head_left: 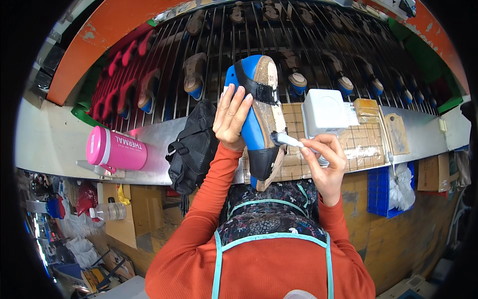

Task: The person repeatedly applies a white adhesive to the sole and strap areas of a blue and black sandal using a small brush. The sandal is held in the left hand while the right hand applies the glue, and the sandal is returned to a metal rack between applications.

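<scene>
**A Brush Touches the Bottom of a Blue Shoe**

The left hand (231, 117) holds a blue shoe (259, 119) up over the bench (64, 134). Its grip is wrapped around the side of the shoe, with the fingers pressed on the blue part. The shoe is turned so its brown bottom faces the right hand. A black strap goes across it near the top.

The right hand (326, 157) pinches a small white brush (288, 140) between the thumb and fingers. The tip of the brush touches the bottom of the shoe, near its lower end.

A white box (324, 112) sits on the bench just behind the right hand. A pink bottle (117, 148) lies on its side far to the left. A black bag (194, 147) hangs over the bench edge beside the left arm. More shoes sit on a metal rack (318, 45) behind the bench.
</scene>
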Demonstrator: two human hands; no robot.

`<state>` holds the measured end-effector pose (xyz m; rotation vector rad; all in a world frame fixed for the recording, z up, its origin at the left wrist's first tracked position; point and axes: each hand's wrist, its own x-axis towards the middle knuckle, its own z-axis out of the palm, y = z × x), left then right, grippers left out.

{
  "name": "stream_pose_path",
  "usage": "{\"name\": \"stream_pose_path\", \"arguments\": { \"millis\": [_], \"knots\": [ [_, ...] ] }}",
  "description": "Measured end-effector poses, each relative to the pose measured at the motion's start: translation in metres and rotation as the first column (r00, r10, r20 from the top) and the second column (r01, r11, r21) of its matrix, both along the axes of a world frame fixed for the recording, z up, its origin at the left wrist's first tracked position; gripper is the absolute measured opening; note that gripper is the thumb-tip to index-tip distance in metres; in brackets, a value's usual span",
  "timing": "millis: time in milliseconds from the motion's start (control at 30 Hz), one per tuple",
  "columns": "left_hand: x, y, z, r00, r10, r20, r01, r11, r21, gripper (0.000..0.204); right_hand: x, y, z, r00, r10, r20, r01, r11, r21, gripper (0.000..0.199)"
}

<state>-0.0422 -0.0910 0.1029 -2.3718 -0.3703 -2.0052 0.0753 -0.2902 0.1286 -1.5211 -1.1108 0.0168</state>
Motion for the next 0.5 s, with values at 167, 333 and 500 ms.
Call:
{"name": "stream_pose_path", "arguments": {
  "millis": [167,333,500],
  "knots": [
    [0.006,0.002,0.000,0.999,0.004,0.046,-0.005,1.000,0.009,0.031,-0.002,-0.006,0.004,0.984,-0.062,0.167,0.062,0.998,0.001,0.020],
    [0.007,0.004,0.002,0.999,0.002,0.046,-0.003,1.000,0.018,0.031,0.007,-0.008,0.013,0.915,-0.095,0.392,0.087,0.995,0.039,0.022],
    [0.011,0.003,0.005,0.996,0.016,0.093,-0.015,1.000,-0.002,0.031,0.014,0.007,0.013,0.997,0.070,0.015,-0.071,0.990,0.120,0.019]
  ]
}}
